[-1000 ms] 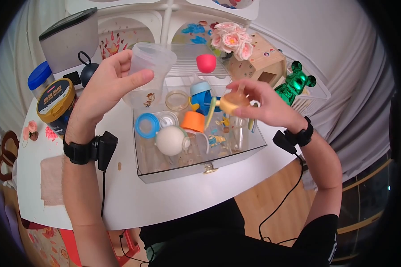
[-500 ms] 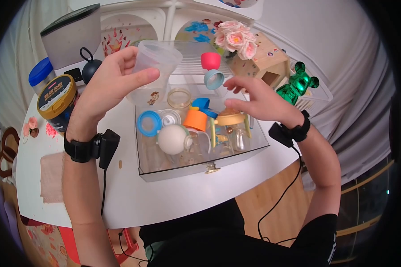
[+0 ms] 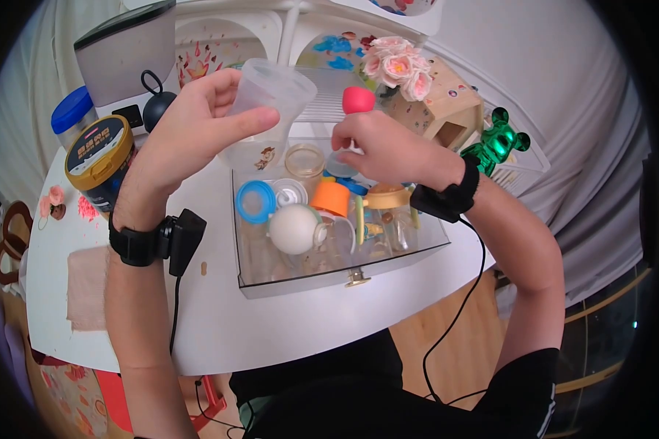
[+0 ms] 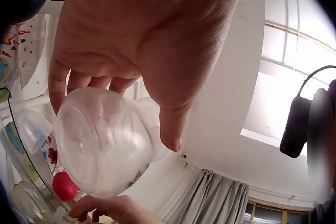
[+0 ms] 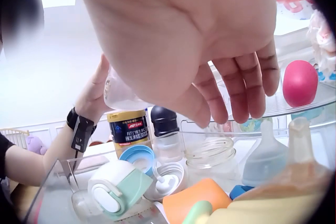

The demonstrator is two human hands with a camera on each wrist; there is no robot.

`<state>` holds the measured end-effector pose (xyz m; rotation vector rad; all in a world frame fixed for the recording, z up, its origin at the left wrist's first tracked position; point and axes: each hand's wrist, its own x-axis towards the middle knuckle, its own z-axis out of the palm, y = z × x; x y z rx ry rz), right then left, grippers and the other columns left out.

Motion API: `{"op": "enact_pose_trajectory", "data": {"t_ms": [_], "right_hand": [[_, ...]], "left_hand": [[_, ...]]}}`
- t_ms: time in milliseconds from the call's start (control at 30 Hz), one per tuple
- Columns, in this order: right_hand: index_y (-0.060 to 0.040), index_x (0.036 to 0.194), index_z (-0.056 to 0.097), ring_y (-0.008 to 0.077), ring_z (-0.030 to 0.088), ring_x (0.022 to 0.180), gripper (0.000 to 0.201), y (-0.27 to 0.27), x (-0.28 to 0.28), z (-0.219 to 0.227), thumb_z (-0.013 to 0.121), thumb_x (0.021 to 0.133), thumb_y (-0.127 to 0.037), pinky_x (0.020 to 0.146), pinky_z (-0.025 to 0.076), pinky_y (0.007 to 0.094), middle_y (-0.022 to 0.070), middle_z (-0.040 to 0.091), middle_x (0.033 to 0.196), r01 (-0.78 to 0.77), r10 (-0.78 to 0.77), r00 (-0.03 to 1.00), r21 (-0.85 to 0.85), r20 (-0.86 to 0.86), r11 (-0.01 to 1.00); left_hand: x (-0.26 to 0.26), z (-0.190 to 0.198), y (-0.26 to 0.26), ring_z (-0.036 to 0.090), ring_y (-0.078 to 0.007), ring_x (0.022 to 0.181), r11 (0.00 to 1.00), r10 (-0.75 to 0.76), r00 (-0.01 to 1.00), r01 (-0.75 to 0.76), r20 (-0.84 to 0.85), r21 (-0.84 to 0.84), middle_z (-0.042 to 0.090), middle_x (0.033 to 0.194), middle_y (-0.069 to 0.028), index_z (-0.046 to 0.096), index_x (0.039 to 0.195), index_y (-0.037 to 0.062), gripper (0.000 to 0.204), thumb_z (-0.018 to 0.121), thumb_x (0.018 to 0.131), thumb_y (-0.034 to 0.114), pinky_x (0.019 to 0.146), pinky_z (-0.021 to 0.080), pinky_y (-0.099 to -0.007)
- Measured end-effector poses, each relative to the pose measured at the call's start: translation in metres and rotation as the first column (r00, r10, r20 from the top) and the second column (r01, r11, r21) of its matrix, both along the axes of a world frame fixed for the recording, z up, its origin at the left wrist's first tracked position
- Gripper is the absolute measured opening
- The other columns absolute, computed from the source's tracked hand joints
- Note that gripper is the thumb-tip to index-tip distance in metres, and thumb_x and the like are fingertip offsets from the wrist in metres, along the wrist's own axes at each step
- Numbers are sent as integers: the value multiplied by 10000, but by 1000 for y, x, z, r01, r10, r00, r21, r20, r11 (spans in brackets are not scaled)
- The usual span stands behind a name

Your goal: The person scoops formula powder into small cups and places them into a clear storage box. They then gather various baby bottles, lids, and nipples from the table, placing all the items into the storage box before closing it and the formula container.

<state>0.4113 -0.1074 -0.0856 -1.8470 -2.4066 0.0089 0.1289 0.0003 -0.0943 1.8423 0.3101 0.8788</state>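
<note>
My left hand (image 3: 198,121) grips a translucent plastic cup (image 3: 267,110), thumb on one side and fingers on the other. A small cartoon figure is printed low on the cup, and its round base shows in the left wrist view. Over the back of a clear box my right hand (image 3: 392,150) hangs with loosely bent fingers (image 5: 239,90), nothing visible between them. Below them stands a translucent bottle nipple (image 5: 266,158). Nearby in the box are an orange cup (image 3: 329,199), a glass jar (image 3: 304,161) and a yellow-handled bottle top (image 3: 386,197).
The clear box (image 3: 307,285) also holds a blue lid (image 3: 256,201) and a white round-topped bottle (image 3: 294,228). Behind it lies a pink egg-shaped object (image 3: 358,99). A gold-lidded tub (image 3: 101,161) stands left; a green bear figure (image 3: 496,140) and pink roses (image 3: 399,66) stand right.
My right hand let go of the yellow-handled bottle top in the box, then moved left and down over the nipple. The pale blue cap is no longer visible in the head view.
</note>
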Motion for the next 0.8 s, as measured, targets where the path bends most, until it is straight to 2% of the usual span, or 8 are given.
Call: {"op": "enact_pose_trajectory", "data": {"t_ms": [33, 133, 233, 333, 433, 633, 733, 800], "right_hand": [[-6, 1126, 739, 366, 745, 953, 253, 2, 0, -5, 750, 903, -126, 856, 589, 456, 208, 758, 1000, -51, 50, 998, 20, 46, 999], [-19, 1259, 727, 380, 716, 1102, 381, 6, -10, -4, 735, 911, -173, 969, 569, 460, 238, 744, 1141, 174, -141, 968, -149, 210, 973], [-19, 1366, 692, 380, 701, 1169, 497, 10, -14, 2, 727, 920, -234, 1021, 556, 446, 246, 735, 1216, 240, -168, 957, -318, 238, 917], [-1, 1403, 667, 386, 713, 1153, 544, 17, 15, -28, 718, 927, -258, 1015, 560, 455, 248, 741, 1218, 106, -86, 993, -288, 82, 952], [2, 1368, 691, 394, 697, 1213, 496, 18, 18, -23, 749, 928, -220, 1055, 554, 431, 248, 731, 1276, 214, -201, 976, -241, 79, 947], [34, 1254, 738, 370, 741, 1105, 415, 2, 4, 6, 746, 943, -241, 955, 585, 432, 220, 774, 1141, 285, -298, 952, -144, -77, 948], [28, 1160, 767, 308, 753, 946, 352, -15, -14, 26, 760, 939, -247, 853, 584, 400, 177, 783, 994, 203, -224, 955, -125, -193, 971], [20, 1113, 777, 259, 719, 864, 321, -21, -14, 23, 768, 937, -249, 808, 569, 378, 155, 768, 935, 47, -115, 948, -225, -298, 973]], "left_hand": [[1, -1, 0, 696, -132, 1126, 1000, -3, 1000, 3, 7, -5, 746, 1237, -92, 644, 1346, -45, 542, 834, 941, 261, 1011, 535, -293], [0, -1, 0, 700, -133, 1118, 1000, -4, 1000, 4, 22, -13, 749, 1230, -94, 645, 1346, -46, 557, 844, 932, 269, 1000, 543, -294], [0, -1, 0, 703, -134, 1110, 1000, 0, 1000, 0, 27, -12, 751, 1222, -96, 646, 1346, -44, 568, 852, 927, 280, 994, 546, -293], [1, -2, 1, 705, -134, 1105, 1000, -4, 999, 4, 33, -2, 753, 1213, -96, 651, 1337, -41, 575, 861, 922, 298, 995, 546, -289], [0, -3, 5, 705, -132, 1102, 1000, -8, 999, 7, 33, 12, 755, 1206, -94, 660, 1317, -37, 574, 868, 917, 319, 995, 545, -286], [0, -2, 4, 706, -130, 1094, 999, 7, 1000, -7, 23, 32, 761, 1187, -89, 673, 1290, -27, 565, 870, 913, 346, 988, 545, -281], [0, -2, 4, 707, -131, 1093, 999, 11, 1000, -12, 20, 41, 762, 1183, -87, 673, 1293, -23, 567, 869, 913, 350, 986, 545, -280], [0, -2, 4, 707, -130, 1094, 999, 17, 1000, -18, 14, 46, 762, 1185, -86, 673, 1295, -22, 562, 865, 917, 346, 985, 545, -281]]}}
